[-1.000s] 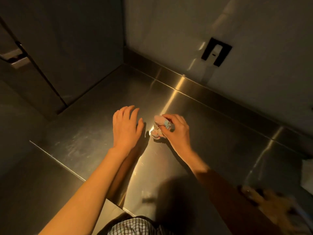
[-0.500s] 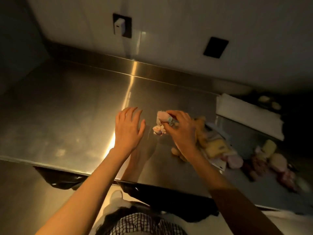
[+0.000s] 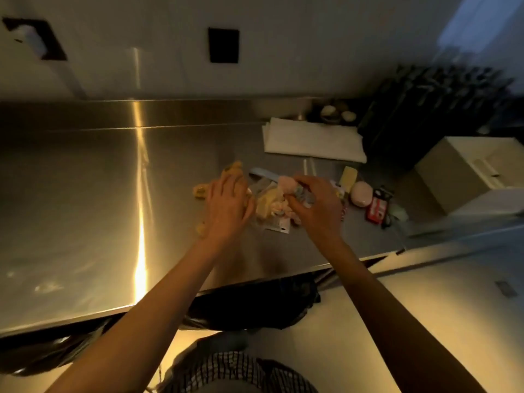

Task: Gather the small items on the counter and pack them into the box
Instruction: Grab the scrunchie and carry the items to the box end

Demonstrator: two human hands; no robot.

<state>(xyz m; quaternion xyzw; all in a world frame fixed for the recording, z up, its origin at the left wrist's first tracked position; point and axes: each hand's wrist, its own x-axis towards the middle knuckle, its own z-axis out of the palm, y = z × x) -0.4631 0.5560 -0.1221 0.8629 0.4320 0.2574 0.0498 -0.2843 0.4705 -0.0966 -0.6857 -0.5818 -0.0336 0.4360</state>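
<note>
The right hand (image 3: 317,211) holds a pink and blue bundle (image 3: 295,191) in a closed grip, over the pile of small items (image 3: 272,205) in the middle of the surface (image 3: 85,194). The left hand (image 3: 229,205) is open, fingers down on the pile. The box (image 3: 465,171) sits at 3 o'clock, near the surface's right edge. It looks like packing has hardly begun: a pink ball (image 3: 361,193) and a red packet (image 3: 375,207) wait beside it. There is lots of bare room at 9 o'clock.

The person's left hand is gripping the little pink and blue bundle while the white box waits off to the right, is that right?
Not quite: the head view shows the right hand gripping the pink and blue bundle; the left hand is open. The white box does sit off to the right.
</note>
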